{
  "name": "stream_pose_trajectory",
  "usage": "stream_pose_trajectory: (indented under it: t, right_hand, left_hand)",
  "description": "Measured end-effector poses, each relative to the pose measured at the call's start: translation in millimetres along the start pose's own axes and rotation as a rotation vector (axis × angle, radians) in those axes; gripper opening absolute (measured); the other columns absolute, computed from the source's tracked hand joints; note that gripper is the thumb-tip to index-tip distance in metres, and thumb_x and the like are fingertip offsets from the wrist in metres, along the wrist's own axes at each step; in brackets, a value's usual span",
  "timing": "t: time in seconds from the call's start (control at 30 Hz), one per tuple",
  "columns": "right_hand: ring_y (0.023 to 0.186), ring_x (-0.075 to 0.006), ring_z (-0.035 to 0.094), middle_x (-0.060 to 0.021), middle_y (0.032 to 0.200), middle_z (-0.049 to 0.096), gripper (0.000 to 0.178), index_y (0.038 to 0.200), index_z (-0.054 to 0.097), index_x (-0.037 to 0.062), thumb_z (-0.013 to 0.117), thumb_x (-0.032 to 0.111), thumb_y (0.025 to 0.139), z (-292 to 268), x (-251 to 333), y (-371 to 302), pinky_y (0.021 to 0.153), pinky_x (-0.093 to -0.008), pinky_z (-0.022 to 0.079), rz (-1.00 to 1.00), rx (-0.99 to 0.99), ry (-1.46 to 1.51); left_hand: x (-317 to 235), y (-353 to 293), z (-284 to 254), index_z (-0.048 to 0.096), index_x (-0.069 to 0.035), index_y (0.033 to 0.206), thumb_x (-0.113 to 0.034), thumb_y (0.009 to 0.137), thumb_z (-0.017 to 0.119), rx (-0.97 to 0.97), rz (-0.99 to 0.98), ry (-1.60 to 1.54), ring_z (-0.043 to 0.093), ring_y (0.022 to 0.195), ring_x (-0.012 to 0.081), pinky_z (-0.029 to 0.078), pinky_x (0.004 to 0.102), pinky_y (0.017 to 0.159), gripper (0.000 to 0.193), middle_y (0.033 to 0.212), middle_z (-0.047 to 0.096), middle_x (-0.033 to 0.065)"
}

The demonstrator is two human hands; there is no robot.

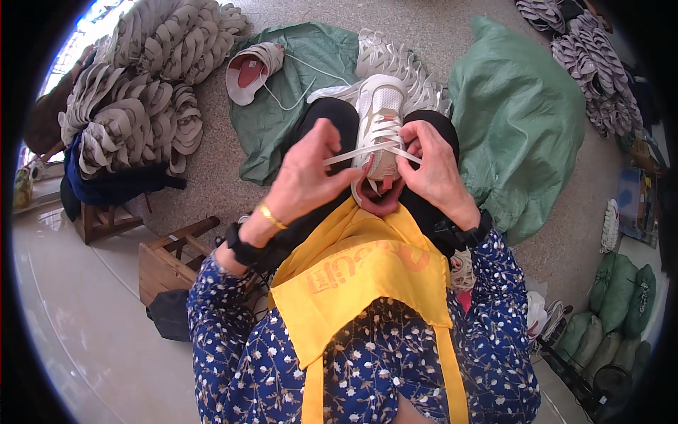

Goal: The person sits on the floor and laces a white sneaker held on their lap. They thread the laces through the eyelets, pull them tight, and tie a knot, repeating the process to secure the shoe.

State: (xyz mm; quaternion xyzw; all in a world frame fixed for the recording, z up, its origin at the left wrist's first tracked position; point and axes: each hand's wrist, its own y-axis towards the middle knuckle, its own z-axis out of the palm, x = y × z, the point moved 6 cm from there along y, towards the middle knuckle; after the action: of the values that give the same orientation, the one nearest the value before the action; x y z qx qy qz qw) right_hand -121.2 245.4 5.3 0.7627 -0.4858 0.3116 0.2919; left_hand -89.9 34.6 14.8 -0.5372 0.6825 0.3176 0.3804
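Observation:
A white sneaker upper (pixel 382 95) with a pink lining rests between my knees, its toe pointing away from me. White shoelace (pixel 385 132) crosses its front in several rows. My left hand (pixel 311 169) pinches one lace end, drawn out to the left of the upper. On the other side, my right hand (pixel 432 164) grips the other lace end close against the eyelets. The two ends spread apart from the upper's middle. Part of the right fingertips is hidden behind the hand.
A laced upper (pixel 256 71) lies on a green sack (pixel 282 127) at the far left. More white uppers (pixel 395 56) sit beyond my knees. A full green sack (pixel 515 127) stands at right. Piled uppers (pixel 141 113) and a wooden stool (pixel 173 258) are at left.

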Motion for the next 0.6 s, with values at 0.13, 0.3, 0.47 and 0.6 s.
stream_pose_trajectory:
  t: [0.13,0.3,0.47,0.6]
  right_hand:
    - [0.085,-0.0364,0.064,-0.0163,0.096,0.059,0.039,0.109,0.053,0.0018,0.066,-0.006,0.074,8,0,-3,0.076,-0.0441,0.054,-0.031,-0.043,-0.090]
    - [0.086,-0.0370,0.064,-0.0152,0.094,0.059,0.037,0.106,0.052,0.0029,0.066,-0.007,0.073,7,-5,-3,0.075,-0.0457,0.053,-0.034,-0.039,-0.130]
    - [0.083,-0.0349,0.064,-0.0143,0.090,0.059,0.035,0.101,0.051,0.0035,0.069,-0.005,0.072,8,-11,-4,0.074,-0.0449,0.053,-0.012,-0.042,-0.134]
    - [0.081,-0.0330,0.064,-0.0136,0.088,0.059,0.035,0.103,0.054,0.0029,0.072,-0.002,0.074,5,-11,-8,0.071,-0.0426,0.052,-0.019,-0.039,-0.083]
  left_hand:
    - [-10,11,35,0.047,-0.002,0.109,-0.007,0.078,0.071,-0.073,0.147,0.158,0.059,0.090,0.0429,0.050,0.0478,0.076,0.040,0.095,0.055,0.0191]
    - [2,15,47,0.047,-0.001,0.103,0.000,0.077,0.059,-0.109,0.196,0.217,0.058,0.086,0.0441,0.048,0.0499,0.071,0.028,0.092,0.053,0.0193]
    - [4,18,48,0.048,-0.001,0.102,0.002,0.076,0.058,-0.090,0.217,0.220,0.058,0.087,0.0443,0.047,0.0502,0.071,0.028,0.092,0.053,0.0196]
    - [3,19,42,0.048,-0.001,0.098,0.000,0.076,0.061,-0.089,0.263,0.161,0.057,0.077,0.0399,0.046,0.0464,0.065,0.025,0.086,0.052,0.0180]
